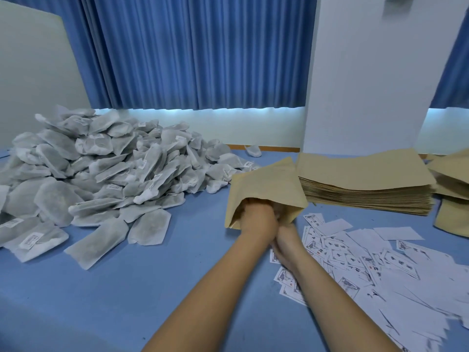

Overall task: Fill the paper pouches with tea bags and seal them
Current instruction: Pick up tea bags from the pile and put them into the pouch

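Paper pouch (266, 184) propped mouth-open for filling; left hand (256, 217) deep inside, right hand (285, 246) steadying beneath, both grips impossible to tell.

perhaps a packing room: heaped tea bags (96, 168), stacked pouches (365, 184)

Only two arms of the person show. The left forearm (203, 288) and the right forearm (342, 301) are bare along their whole visible length, down to the bottom edge of the picture. Both are slim and smooth, and widen toward the elbow. The left hand (256, 219) is bare across its back and knuckles, and its fingers are hidden. The right hand (285, 246) is bare too. Motion blur smears its outline, so its fingers and nails cannot be made out.
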